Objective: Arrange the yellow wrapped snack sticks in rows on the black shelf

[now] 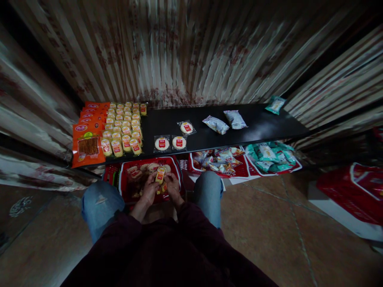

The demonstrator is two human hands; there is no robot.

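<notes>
Cake [160,174] in hand before the shelf [172,123]

On the shelf's left part lay rows of cakes [122,126]. In front of the shelf, the left hand [150,185] pinched one cake, wrist angled inward. That cake lay between both hands, long axis toward the shelf, top tipped slightly right. The right hand [172,185] curled beside its right edge; its grip couldn't be told.

Viewed through the head camera from my remote station, the wearer is dressed in a dark plum top [179,259], its finer detail lost to me in the dim light. The left sleeve [124,225] and right sleeve [191,213] are long and the same shade, stopping short of a bare left hand [150,188] and right hand [172,185]. Below, I see faded light-blue jeans [208,189], a whitish, frayed-looking patch [101,199] marking the left knee.
</notes>
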